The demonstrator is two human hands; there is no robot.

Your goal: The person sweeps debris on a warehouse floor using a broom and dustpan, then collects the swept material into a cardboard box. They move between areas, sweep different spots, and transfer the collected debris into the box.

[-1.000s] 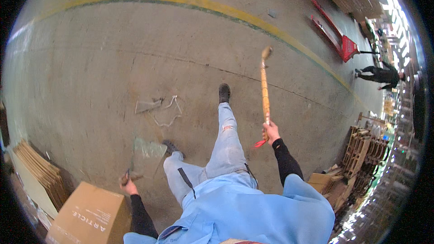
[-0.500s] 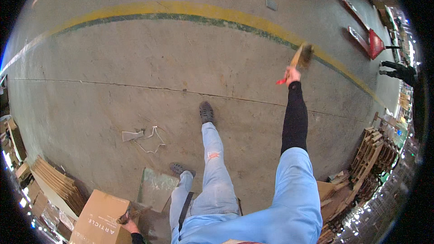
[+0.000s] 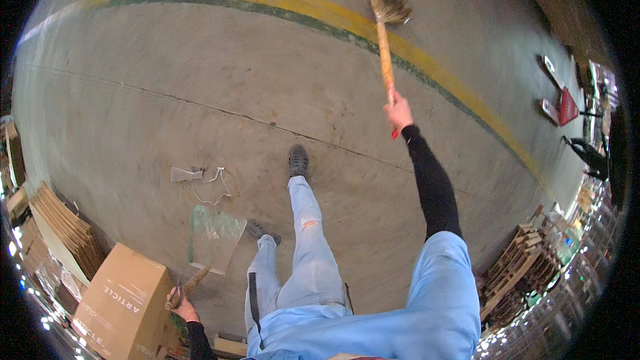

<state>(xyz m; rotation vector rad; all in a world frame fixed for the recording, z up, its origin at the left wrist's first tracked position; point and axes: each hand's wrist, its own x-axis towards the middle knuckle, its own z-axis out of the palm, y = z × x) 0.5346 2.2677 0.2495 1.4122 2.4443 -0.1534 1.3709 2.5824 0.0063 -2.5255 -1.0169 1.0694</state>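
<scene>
My right hand point(image 3: 399, 111) is closed around the handle of a broom point(image 3: 385, 53), held out far ahead of me. Its straw head point(image 3: 390, 4) is past the yellow floor line. At the lower left, my left hand point(image 3: 185, 308) grips a rough brown wooden handle point(image 3: 195, 283) beside a cardboard box. That handle reaches the near edge of a wide, scuffed dustpan point(image 3: 217, 235) with a green side, low by my left shoe. Whether it touches the floor is hard to tell. Ahead of the dustpan, a grey scrap point(image 3: 187, 174) and loose white string point(image 3: 220, 193) lie on the concrete.
Beside my left hand stands the large cardboard box point(image 3: 123, 297); flat cardboard sheets point(image 3: 67, 227) lean behind it. Wooden pallets point(image 3: 523, 260) are stacked at the right. Farther right are a red pallet jack point(image 3: 567, 107) and another person point(image 3: 587, 157).
The broom has swung left and outward, its head now beyond the yellow line. The dustpan has shifted forward with my left hand, and the whole view has turned a little.
</scene>
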